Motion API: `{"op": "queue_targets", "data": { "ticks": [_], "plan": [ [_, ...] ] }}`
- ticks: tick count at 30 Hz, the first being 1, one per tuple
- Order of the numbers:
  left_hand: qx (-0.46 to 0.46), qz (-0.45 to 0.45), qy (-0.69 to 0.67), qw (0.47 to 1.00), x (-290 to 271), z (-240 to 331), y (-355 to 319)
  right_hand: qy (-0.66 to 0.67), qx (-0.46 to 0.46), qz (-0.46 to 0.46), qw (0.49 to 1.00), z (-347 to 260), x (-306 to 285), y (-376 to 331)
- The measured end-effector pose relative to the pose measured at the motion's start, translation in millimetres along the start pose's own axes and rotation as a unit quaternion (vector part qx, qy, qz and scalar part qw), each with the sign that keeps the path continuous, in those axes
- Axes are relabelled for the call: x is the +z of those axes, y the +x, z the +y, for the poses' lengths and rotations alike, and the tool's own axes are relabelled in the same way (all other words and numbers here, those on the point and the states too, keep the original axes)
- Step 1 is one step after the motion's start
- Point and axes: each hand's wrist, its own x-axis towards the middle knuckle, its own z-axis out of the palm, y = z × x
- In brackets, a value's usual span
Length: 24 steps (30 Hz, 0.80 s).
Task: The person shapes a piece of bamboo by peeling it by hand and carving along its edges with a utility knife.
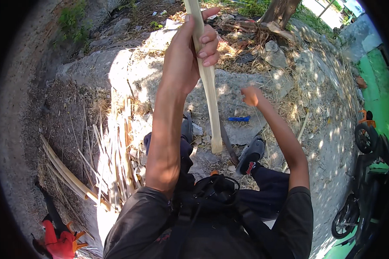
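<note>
Pale strip (210,93) — in left grip (182,56)

Room right of strip (209,90); perhaps a blade (229,145) beneath

Pale strip (209,90): wood or bamboo by look, matt, lengthwise grain, fairly smooth. Split lengths (123,146): same woody look, dry. Stone ledge (160,71): rough, pitted, matt. Dark bar (229,144): dull, apparently metal. Blue piece (239,118): smooth, plastic-looking. Shirt (138,213), trousers (268,185): matt dark cloth. Green wall (371,73): smooth, seemingly painted.
</note>
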Motion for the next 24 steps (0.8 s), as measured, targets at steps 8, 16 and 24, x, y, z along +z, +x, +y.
{"op": "queue_targets", "data": {
  "ticks": [8,16,24],
  "plan": [
    [0.012,-0.017,-0.015,1.0,4,5,0,0.143,0.084,0.039,0.985,-16,189,12],
    [0.063,0.005,-0.012,0.998,6,0,6,0.128,0.128,0.098,0.979,-21,238,3],
    [0.082,0.103,0.134,0.982,10,-1,6,0.066,0.157,0.119,0.978,-15,249,3]
  ]
}}
